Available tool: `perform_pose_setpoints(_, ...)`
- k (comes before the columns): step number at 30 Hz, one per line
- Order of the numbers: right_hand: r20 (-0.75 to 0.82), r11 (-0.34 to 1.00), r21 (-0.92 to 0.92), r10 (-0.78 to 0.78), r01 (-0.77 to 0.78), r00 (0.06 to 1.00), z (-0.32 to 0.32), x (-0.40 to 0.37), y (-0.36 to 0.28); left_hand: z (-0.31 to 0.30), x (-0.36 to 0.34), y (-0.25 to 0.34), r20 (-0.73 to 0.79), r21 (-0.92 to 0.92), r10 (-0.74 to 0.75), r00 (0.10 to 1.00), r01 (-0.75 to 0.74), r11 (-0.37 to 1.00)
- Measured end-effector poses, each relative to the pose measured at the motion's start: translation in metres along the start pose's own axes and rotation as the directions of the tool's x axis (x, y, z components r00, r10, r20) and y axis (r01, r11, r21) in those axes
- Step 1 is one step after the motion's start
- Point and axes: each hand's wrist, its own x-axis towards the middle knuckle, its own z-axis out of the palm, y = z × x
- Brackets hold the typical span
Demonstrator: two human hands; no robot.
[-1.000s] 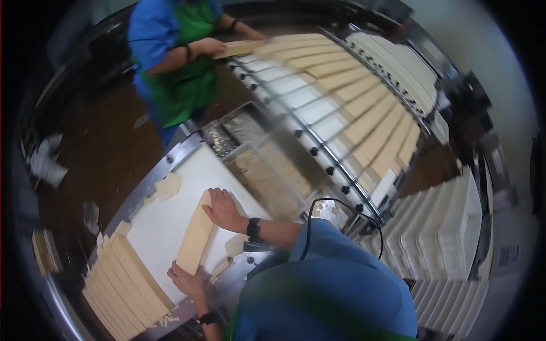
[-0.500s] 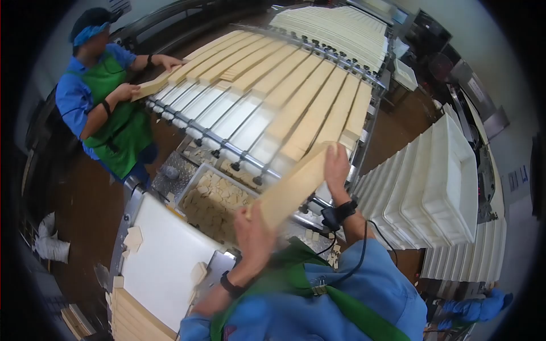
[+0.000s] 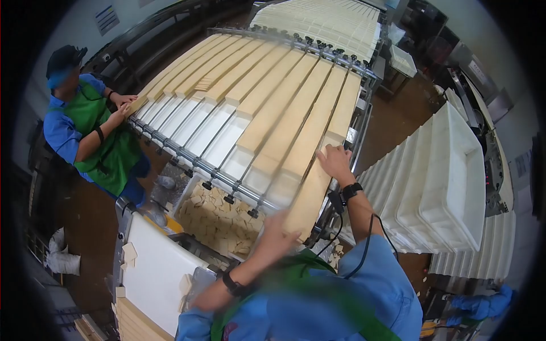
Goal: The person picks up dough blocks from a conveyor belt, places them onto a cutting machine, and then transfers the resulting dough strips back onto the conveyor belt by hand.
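The tan slab [image 3: 310, 196] lies along the rightmost lane of the conveyor [image 3: 222, 145]. Its right edge runs along the frame rail, and beyond that are a strip of bare floor [image 3: 392, 122] and white crates [image 3: 449, 170], too overlapped to count. The right hand [image 3: 335, 162] rests on the slab's far end, fingers [image 3: 327, 154] spread flat and wrapped round nothing. The left hand [image 3: 277, 227] meets the near end but is smeared by motion, so its grip cannot be told, and it hides the slab's near tip. Under the conveyor's near edge sits one tray [image 3: 182, 200] of broken pieces [image 3: 219, 219]. One white counter [image 3: 153, 267], near left, carries three scraps [image 3: 129, 251]. One co-worker [image 3: 85, 136], far left, has both hands on a second slab [image 3: 136, 102].
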Motion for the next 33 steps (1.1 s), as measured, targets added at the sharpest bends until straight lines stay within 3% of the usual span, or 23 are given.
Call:
perform_pose_setpoints(4, -0.082, 0.997, -0.065, -0.050, 0.045, 0.995, 0.004, 0.001, 0.002, 0.003, 0.006, 0.001, 0.003, 0.022, -0.001, 1.000, 0.001, 1.000)
perform_pose_setpoints(5, -0.081, 0.997, -0.062, -0.060, 0.055, 0.995, 0.004, 0.003, 0.004, 0.007, 0.009, 0.003, -0.017, -0.044, -0.064, 0.998, 0.063, 0.997)
perform_pose_setpoints(7, -0.350, 0.978, -0.175, -0.173, 0.117, 0.921, 0.004, 0.000, 0.009, 0.012, 0.016, 0.009, -0.031, -0.113, -0.128, 0.991, 0.124, 0.986)
perform_pose_setpoints(8, -0.349, 0.977, -0.176, -0.174, 0.118, 0.921, 0.006, -0.003, 0.010, 0.015, 0.024, 0.012, -0.065, -0.037, -0.118, 0.991, 0.116, 0.993)
perform_pose_setpoints(10, -0.392, 0.989, -0.120, -0.124, 0.083, 0.912, 0.007, -0.007, 0.010, 0.029, 0.040, 0.009, -0.099, 0.036, -0.098, 0.990, 0.102, 0.994)
perform_pose_setpoints(14, -0.454, 0.991, 0.015, -0.111, 0.132, 0.884, -0.005, -0.041, 0.004, 0.057, 0.073, -0.011, -0.256, -0.056, -0.088, 0.963, 0.076, 0.996)
perform_pose_setpoints(16, -0.337, 0.959, 0.197, -0.128, 0.203, 0.933, -0.017, -0.067, -0.002, 0.060, 0.074, -0.003, -0.299, -0.034, -0.139, 0.944, 0.135, 0.990)
perform_pose_setpoints(18, -0.264, 0.902, 0.247, -0.290, 0.355, 0.920, 0.000, -0.092, 0.006, 0.055, 0.075, 0.003, -0.287, -0.038, -0.121, 0.950, 0.115, 0.993)
perform_pose_setpoints(20, -0.053, 0.824, 0.405, -0.411, 0.396, 0.910, -0.008, -0.118, -0.003, 0.053, 0.073, 0.002, -0.273, -0.033, -0.149, 0.951, 0.145, 0.989)
perform_pose_setpoints(21, -0.057, 0.821, 0.400, -0.420, 0.406, 0.906, -0.019, -0.129, -0.016, 0.056, 0.075, -0.007, -0.270, -0.070, -0.132, 0.954, 0.117, 0.991)
perform_pose_setpoints(23, 0.252, 0.854, 0.398, -0.452, 0.334, 0.856, -0.038, -0.146, -0.039, 0.054, 0.072, -0.003, -0.272, -0.073, -0.133, 0.953, 0.118, 0.990)
perform_pose_setpoints(27, 0.244, 0.874, 0.241, -0.475, 0.422, 0.845, -0.033, -0.148, -0.043, 0.044, 0.068, -0.004, -0.249, -0.030, -0.070, 0.966, 0.064, 0.997)
perform_pose_setpoints(29, 0.169, 0.873, 0.080, -0.487, 0.480, 0.857, -0.019, -0.151, -0.041, 0.031, 0.062, -0.024, -0.222, -0.006, -0.023, 0.975, 0.023, 1.000)
perform_pose_setpoints(31, 0.177, 0.877, 0.034, -0.476, 0.479, 0.861, -0.014, -0.156, -0.044, 0.010, 0.048, -0.041, -0.195, 0.018, 0.018, 0.981, -0.014, 1.000)
perform_pose_setpoints(33, 0.191, 0.873, -0.064, -0.464, 0.483, 0.865, -0.009, -0.156, -0.045, -0.018, 0.027, -0.055, -0.432, -0.099, 0.060, 0.900, -0.114, 0.989)
